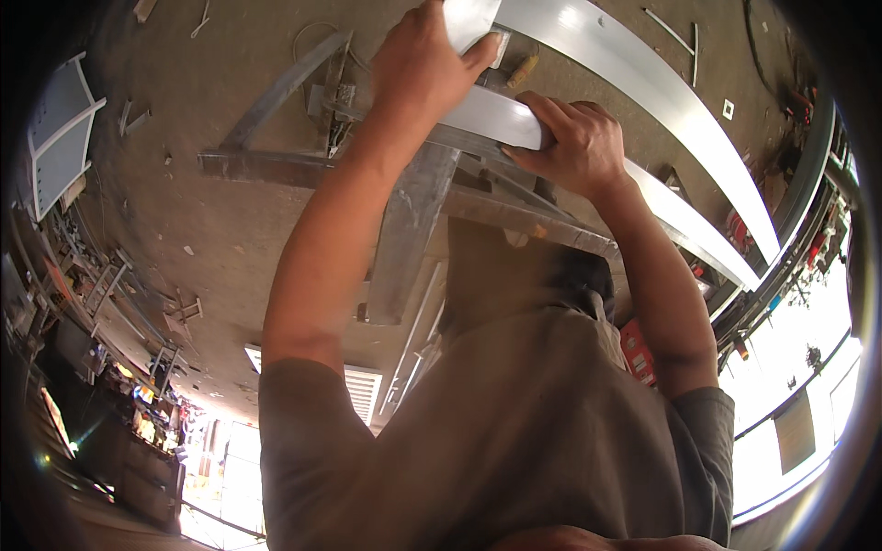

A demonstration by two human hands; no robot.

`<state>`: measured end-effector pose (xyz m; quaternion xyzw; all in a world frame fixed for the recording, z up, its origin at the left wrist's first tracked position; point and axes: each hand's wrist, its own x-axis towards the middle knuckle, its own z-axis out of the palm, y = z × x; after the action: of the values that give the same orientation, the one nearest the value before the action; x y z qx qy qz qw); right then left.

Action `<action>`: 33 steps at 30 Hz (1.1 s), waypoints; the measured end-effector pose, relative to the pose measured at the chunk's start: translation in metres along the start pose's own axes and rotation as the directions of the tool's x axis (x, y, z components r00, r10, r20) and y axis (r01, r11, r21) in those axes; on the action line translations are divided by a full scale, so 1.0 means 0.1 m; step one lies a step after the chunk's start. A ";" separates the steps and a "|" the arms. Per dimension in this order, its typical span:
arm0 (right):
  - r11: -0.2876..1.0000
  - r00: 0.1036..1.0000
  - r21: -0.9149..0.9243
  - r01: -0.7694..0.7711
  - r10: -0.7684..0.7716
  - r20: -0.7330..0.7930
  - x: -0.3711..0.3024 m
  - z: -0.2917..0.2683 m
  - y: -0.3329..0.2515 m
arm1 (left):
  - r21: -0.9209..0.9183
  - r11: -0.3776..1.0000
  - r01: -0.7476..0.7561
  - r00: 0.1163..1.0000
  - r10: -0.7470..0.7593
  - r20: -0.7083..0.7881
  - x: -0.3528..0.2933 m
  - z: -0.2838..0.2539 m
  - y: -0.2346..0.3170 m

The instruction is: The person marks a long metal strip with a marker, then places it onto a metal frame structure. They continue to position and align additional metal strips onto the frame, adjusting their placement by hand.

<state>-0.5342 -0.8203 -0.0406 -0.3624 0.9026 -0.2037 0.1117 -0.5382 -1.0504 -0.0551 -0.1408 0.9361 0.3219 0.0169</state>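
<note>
My left hand (418,69) is closed around a shiny silver metal piece (473,20) at the top of the view, its thumb pressed along the near side. The far end of that piece is cut off by the picture's edge. Lower and to the right, my right hand (583,142) grips a flat-faced silver metal bar (496,117), fingers over the top and thumb beneath. This bar continues past my right hand toward the lower right. Beyond it, a wider silver metal bar (634,69) runs roughly alongside. Whether these pieces are joined cannot be made out.
A dark steel stand (404,243) with crossing beams is below my hands. On the floor lie a yellowish-handled object (525,70), thin metal strips (671,32) and a small white square (729,109). A grey panel with a white frame (66,136) stands far left; a red case (637,352) is beside my body.
</note>
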 end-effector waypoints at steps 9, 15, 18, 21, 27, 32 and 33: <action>1.000 0.999 0.004 -0.010 0.010 0.036 -0.08 0.02 0.12 | 0.228 0.967 0.114 0.993 -0.115 -0.011 -0.09 0.11 -0.01; 0.998 0.999 0.055 -0.027 0.025 0.035 -0.07 0.07 0.17 | -0.001 0.998 0.062 0.998 -0.062 0.008 -0.17 -0.09 -0.11; 0.992 0.998 0.119 -0.045 0.040 0.042 -0.09 0.09 0.19 | 0.101 0.985 0.139 0.990 -0.142 0.023 -0.34 0.04 -0.11; 0.989 0.998 0.137 -0.047 0.039 0.057 -0.09 0.09 0.23 | 0.076 0.997 0.028 1.000 -0.026 -0.016 -0.38 0.11 -0.09; 0.986 0.997 0.154 -0.065 0.057 0.053 -0.17 0.02 0.19 | 0.193 0.977 0.094 0.996 -0.092 -0.019 -0.40 0.09 -0.05; 0.988 0.985 0.087 -0.131 0.139 -0.105 -0.81 -0.22 0.39 | 0.091 0.987 0.132 0.990 -0.127 -0.059 -0.47 0.02 -0.07; 0.979 0.975 0.083 -0.188 0.196 -0.101 -1.08 -0.31 0.46 | 0.175 0.980 0.092 0.991 -0.073 -0.111 -0.51 0.01 -0.05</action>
<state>-0.4964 -0.7057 -0.0284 -0.2576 0.9301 -0.2442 0.0947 -0.4881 -1.0402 -0.0528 -0.1940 0.9543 0.2272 -0.0059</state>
